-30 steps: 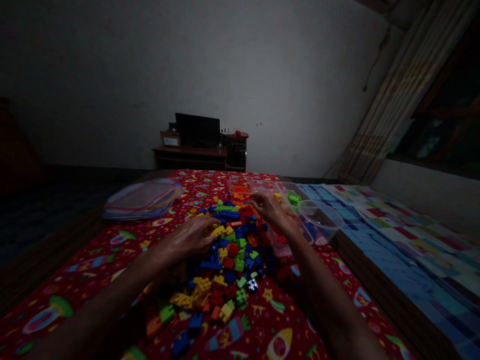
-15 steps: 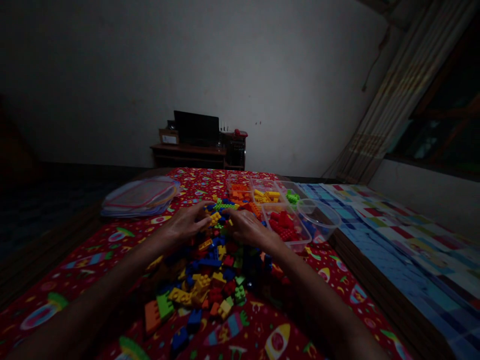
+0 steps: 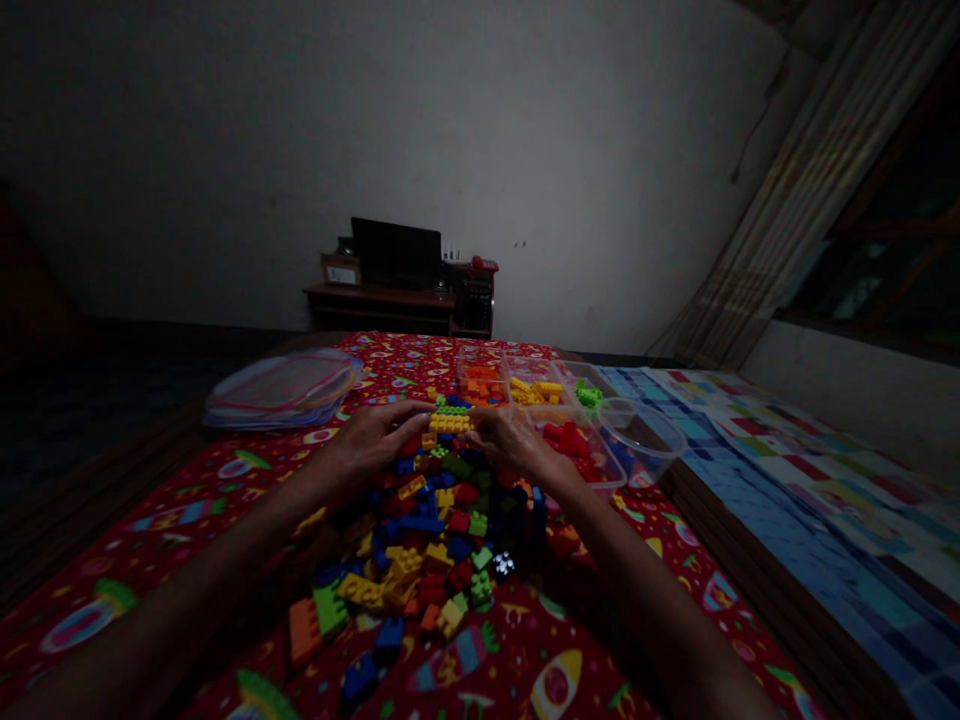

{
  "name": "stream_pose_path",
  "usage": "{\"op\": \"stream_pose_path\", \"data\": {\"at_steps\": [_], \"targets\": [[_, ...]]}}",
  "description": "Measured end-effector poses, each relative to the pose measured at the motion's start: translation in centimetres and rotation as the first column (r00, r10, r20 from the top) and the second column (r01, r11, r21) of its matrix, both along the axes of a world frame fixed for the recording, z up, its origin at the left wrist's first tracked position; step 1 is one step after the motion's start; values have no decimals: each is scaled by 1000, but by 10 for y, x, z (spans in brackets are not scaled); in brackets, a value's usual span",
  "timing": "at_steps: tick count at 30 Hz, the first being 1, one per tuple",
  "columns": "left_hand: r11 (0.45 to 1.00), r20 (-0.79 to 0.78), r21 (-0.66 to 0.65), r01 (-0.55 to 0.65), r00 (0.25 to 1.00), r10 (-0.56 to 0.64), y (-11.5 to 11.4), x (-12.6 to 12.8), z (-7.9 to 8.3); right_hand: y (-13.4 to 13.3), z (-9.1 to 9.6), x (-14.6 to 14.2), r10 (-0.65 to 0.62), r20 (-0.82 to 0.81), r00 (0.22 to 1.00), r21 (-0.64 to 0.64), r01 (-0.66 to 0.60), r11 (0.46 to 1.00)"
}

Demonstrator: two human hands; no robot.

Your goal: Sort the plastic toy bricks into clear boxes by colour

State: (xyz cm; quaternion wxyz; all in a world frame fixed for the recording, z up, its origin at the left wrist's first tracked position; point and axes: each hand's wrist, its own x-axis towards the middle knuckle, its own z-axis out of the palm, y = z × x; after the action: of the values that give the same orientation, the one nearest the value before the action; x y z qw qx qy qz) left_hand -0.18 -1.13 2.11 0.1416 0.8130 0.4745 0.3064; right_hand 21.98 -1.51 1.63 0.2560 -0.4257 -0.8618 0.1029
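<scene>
My left hand (image 3: 375, 437) reaches over the far part of a loose pile of toy bricks (image 3: 420, 525). Its thumb and fingers pinch the left end of a long yellow toy brick (image 3: 450, 423). At the other end of that brick, my right hand (image 3: 511, 440) has its fingers closed. A green studded brick (image 3: 453, 409) shows just behind the yellow one; I cannot tell whether the two are joined. Below my hands the pile mixes blue, yellow, red, green and orange bricks. My right fingertips are partly hidden.
Clear plastic boxes beyond my right hand hold sorted bricks: orange (image 3: 482, 385), yellow (image 3: 536, 391), green (image 3: 588, 394) and red (image 3: 568, 440). A round clear tub (image 3: 660, 440) stands beside them. Stacked lids (image 3: 281, 390) lie at left on the red patterned cloth (image 3: 232, 500).
The long yellow brick now shows between my hands, where a short yellow piece was near my left fingers. My right hand has shifted slightly right. A white-studded piece shows more clearly near the pile's right edge.
</scene>
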Motion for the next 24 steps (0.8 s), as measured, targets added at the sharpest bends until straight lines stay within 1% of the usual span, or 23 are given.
{"op": "stream_pose_path", "data": {"at_steps": [3,7,11,13,15,17,18,20,22,24], "targets": [[998,-62,38,-53,997,55,4,-6,-1,9,2,12,-124,-17,992,31,125,992],[998,-117,47,-43,992,48,12,-12,-13,26,3,36,-288,-49,956,64,291,955],[993,-136,88,-77,987,89,21,-18,-24,57,7,63,-438,-30,899,67,439,896],[989,-146,112,-93,983,109,26,-23,-29,75,11,73,-521,0,854,71,520,851],[987,-155,126,-98,981,117,32,-29,-33,89,15,81,-590,54,805,65,587,807],[985,-160,130,-109,979,129,38,-34,-38,96,18,83,-624,104,775,63,621,781],[985,-165,129,-115,977,136,41,-37,-40,97,18,81,-625,115,772,80,620,781],[985,-174,121,-126,974,146,46,-41,-44,93,19,72,-588,117,800,138,573,808],[986,-177,104,-131,973,148,50,-45,-47,84,17,56,-476,129,870,172,453,875],[987,-151,66,-145,976,154,53,-50,-51,73,13,34,-299,168,939,146,276,950]]}}
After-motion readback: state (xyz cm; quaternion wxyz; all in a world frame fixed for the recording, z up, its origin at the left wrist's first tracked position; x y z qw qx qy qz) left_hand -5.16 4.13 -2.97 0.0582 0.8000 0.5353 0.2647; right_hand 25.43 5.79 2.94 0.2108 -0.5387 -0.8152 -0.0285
